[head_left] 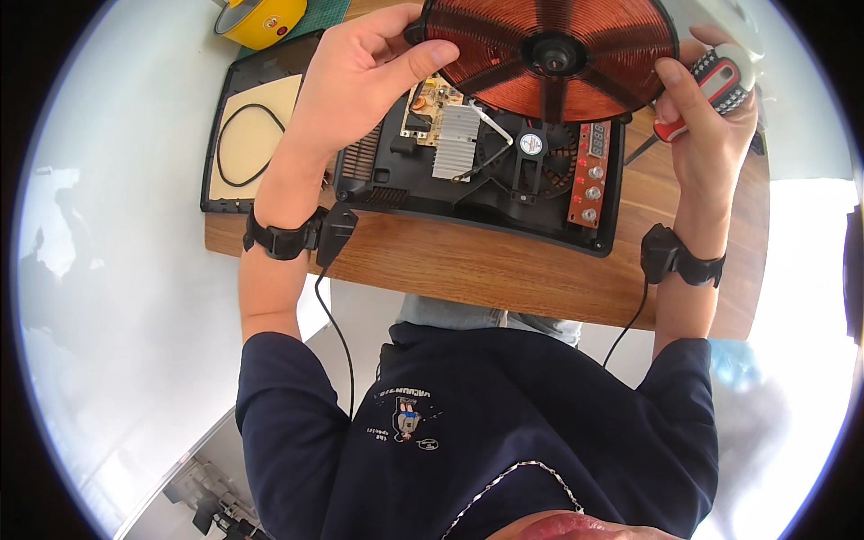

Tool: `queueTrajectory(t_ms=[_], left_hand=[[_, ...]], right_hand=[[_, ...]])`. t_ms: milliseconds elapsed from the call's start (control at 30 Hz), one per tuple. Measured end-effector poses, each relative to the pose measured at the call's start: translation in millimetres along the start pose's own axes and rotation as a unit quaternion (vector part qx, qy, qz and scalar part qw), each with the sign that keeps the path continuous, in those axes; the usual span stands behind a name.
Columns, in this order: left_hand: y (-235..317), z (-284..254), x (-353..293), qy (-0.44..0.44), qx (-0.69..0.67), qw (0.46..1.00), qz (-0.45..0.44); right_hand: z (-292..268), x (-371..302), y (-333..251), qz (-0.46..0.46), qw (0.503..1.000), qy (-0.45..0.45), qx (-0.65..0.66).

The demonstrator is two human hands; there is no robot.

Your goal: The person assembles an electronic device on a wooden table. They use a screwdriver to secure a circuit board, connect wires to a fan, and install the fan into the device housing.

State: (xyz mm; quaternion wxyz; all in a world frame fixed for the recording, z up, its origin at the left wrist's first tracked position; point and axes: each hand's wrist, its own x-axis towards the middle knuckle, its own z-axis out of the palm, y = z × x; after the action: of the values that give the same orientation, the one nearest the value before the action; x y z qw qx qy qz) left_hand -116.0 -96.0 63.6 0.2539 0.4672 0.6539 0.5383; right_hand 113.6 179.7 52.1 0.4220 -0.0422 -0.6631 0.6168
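A round copper induction coil (pixel 504 67) on a black spoked frame is held up between my hands, above the opened base (pixel 423 202) of an induction cooker. My left hand (pixel 360 76) grips the coil's left rim, thumb on the near face. On the right rim rests the thumb of my right hand (pixel 706 130), which also holds a red, black and grey screwdriver (pixel 720 81) against the palm, its shaft pointing down left. Inside the base are a circuit board (pixel 423 112), a finned heat sink (pixel 456 144), a fan (pixel 558 157) and a red-brown control board (pixel 589 184). A white lead (pixel 493 121) lies near the fan.
Left of the base lies a black-framed panel (pixel 238 153) with a cream surface and a black ring on it. A yellow pot (pixel 261 22) stands at the far left on a green mat (pixel 319 13). The wooden table (pixel 504 270) has a curved right edge. Cables hang from both wrist straps.
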Motion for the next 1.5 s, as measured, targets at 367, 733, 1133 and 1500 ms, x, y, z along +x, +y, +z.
queueTrajectory(t_ms=[367, 733, 1133, 1500], left_hand=[[26.3, 28.0, -5.9, 0.151, 0.327, 0.871, 0.336], [29.1, 29.9, -1.8, 0.155, 0.412, 0.773, 0.457], [30.7, 33.1, -18.2, 0.177, 0.519, 0.714, 0.435], [12.3, 28.0, -20.6, 0.145, 0.538, 0.696, 0.454]], right_hand=[[35.1, 5.7, -25.9, 0.066, 0.997, 0.041, 0.020], [27.4, 7.4, -16.1, 0.029, 0.999, 0.015, -0.007], [9.0, 7.0, 1.2, -0.050, 0.988, -0.059, -0.131], [17.0, 6.6, 0.4, -0.022, 0.976, -0.158, -0.151]])
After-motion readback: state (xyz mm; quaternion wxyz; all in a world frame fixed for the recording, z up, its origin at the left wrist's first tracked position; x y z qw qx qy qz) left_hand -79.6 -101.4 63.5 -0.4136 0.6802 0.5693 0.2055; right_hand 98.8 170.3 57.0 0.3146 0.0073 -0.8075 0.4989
